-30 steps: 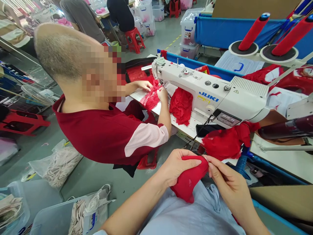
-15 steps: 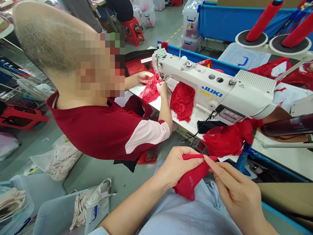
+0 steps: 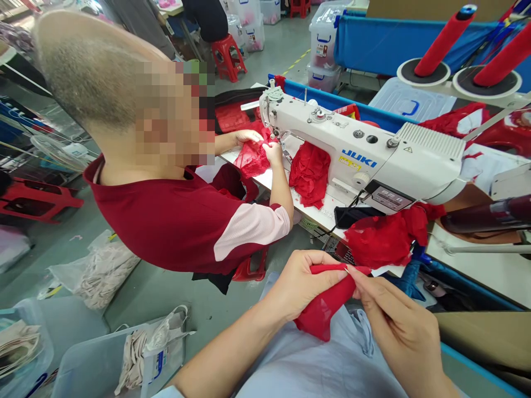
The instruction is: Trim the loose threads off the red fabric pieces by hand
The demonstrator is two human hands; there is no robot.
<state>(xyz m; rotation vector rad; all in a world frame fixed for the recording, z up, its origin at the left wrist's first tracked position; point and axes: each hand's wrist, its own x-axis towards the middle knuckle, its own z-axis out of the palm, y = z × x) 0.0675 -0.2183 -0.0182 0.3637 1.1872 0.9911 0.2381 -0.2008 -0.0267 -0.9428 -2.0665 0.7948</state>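
A small piece of red fabric [image 3: 321, 309] hangs between my hands, above my lap. My left hand [image 3: 301, 282] pinches its upper edge, thumb on top. Close beside it, my right hand [image 3: 394, 315] grips the same edge between thumb and fingertips, so the two thumbs almost meet. The cloth's lower corner droops freely over my light blue clothing. Beyond my hands, a heap of red fabric [image 3: 381, 237] lies at the table's near edge.
A co-worker [image 3: 166, 221] sits at left, both hands on red lace [image 3: 253, 157] under the needle of a white sewing machine [image 3: 352, 138]. Red thread cones [image 3: 443, 44] stand at upper right. Plastic bins [image 3: 99, 359] with white straps sit at lower left.
My hands keep their pinch on the red fabric, almost still. The co-worker's hands have shifted slightly on the lace, and the head has moved a little to the right.
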